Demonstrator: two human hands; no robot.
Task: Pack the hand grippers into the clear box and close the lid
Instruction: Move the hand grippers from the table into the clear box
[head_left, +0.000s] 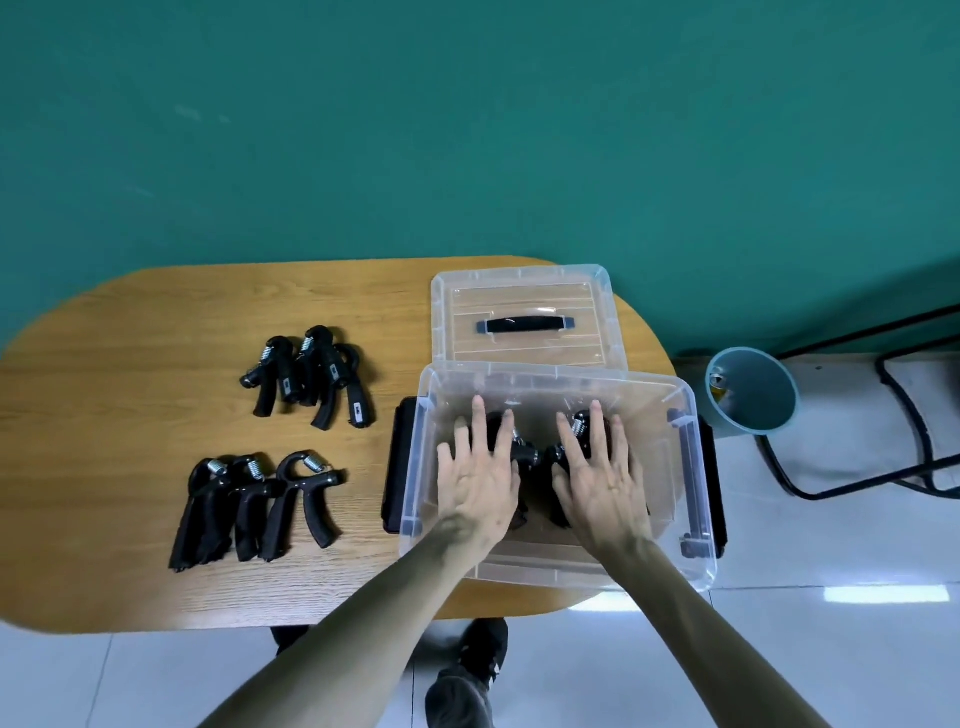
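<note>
The clear box (691, 467) stands open on the right part of the wooden table. Inside it lie black hand grippers (535, 454), mostly hidden under my hands. My left hand (480, 470) lies flat with straight fingers on the grippers at the left of the box. My right hand (597, 470) rests the same way on those at the right. The clear lid (519, 296) with a dark handle lies flat behind the box. Two more groups of black grippers sit on the table: a far group (311, 376) and a near group (254, 506).
The wooden table (130, 364) has rounded ends and stands before a green wall. A blue-grey bin (750, 392) stands on the floor to the right, beside a black metal frame (883, 467). My shoes show under the table's near edge.
</note>
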